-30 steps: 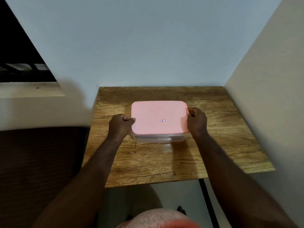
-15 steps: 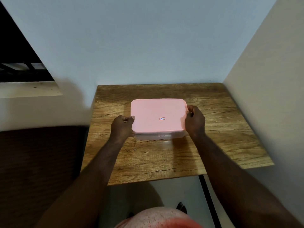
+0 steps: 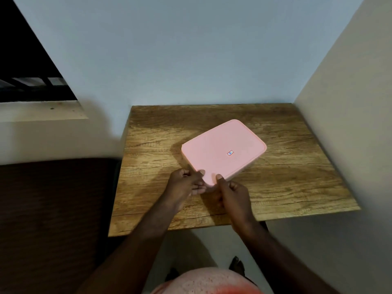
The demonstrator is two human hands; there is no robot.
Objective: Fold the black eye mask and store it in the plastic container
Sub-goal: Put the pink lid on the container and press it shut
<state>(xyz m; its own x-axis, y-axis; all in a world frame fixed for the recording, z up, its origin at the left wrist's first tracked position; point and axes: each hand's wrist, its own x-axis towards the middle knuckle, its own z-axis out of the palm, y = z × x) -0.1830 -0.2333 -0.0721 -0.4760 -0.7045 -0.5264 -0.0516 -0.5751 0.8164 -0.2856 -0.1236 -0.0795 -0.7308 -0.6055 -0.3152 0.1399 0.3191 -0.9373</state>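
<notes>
Pink-lidded plastic container [image 3: 223,150], closed, skewed on wooden surface [image 3: 297,177], long axis running far-right; near corner pinched by fingers of left hand [image 3: 184,184] and right hand [image 3: 232,193] (eye mask unseen).

small red-and-blue sticker [image 3: 230,153] on pink lid [image 3: 222,149]; print unreadable

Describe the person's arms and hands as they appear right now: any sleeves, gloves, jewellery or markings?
Both forearms are bare up to the frame's edge: no sleeves, no gloves. The left hand and the right hand show no rings, watch, bands or markings that I can make out. The only clothing in view is a pinkish garment at the bottom edge.
</notes>
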